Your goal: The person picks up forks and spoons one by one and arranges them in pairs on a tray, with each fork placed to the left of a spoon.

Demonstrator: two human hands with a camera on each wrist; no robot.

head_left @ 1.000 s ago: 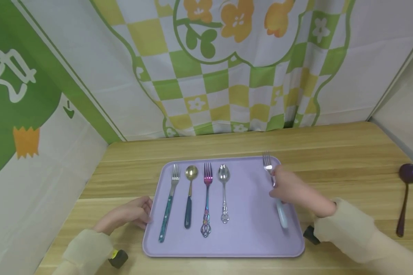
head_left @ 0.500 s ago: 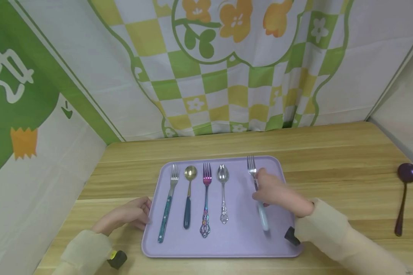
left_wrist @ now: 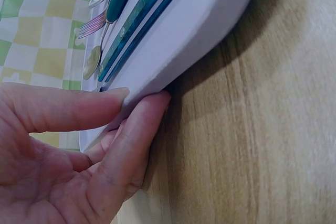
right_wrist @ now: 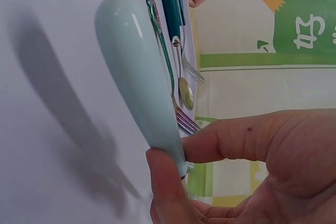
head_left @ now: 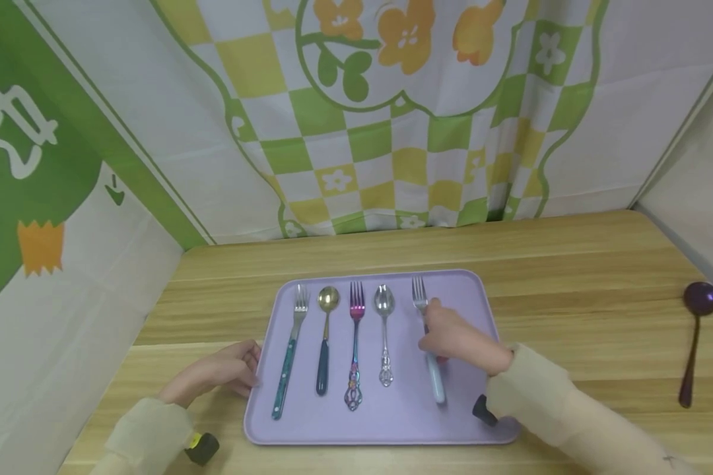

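My right hand [head_left: 460,338] pinches a fork with a pale blue handle [right_wrist: 136,72] between thumb and fingers. It is held close over the right half of a lilac tray [head_left: 463,422], tines toward the back, its shadow falling on the tray. My left hand [head_left: 226,369] pinches the tray's left rim, thumb on top and fingers at the outer side. From left to right on the tray lie a fork with a teal handle [head_left: 285,379], a gold spoon with a dark teal handle [head_left: 323,369], a rainbow-coloured fork [head_left: 355,343] and an ornate silver spoon [head_left: 385,330].
A dark purple round spoon [head_left: 692,349] lies on the wooden table [head_left: 588,290] at the far right. Behind the table hangs a green and yellow checked curtain [head_left: 392,152]. Cloth-covered walls stand at both sides.
My right hand has carried the pale-blue-handled fork leftward from the tray's right edge to just right of the silver spoon. The left hand has stayed at the rim.
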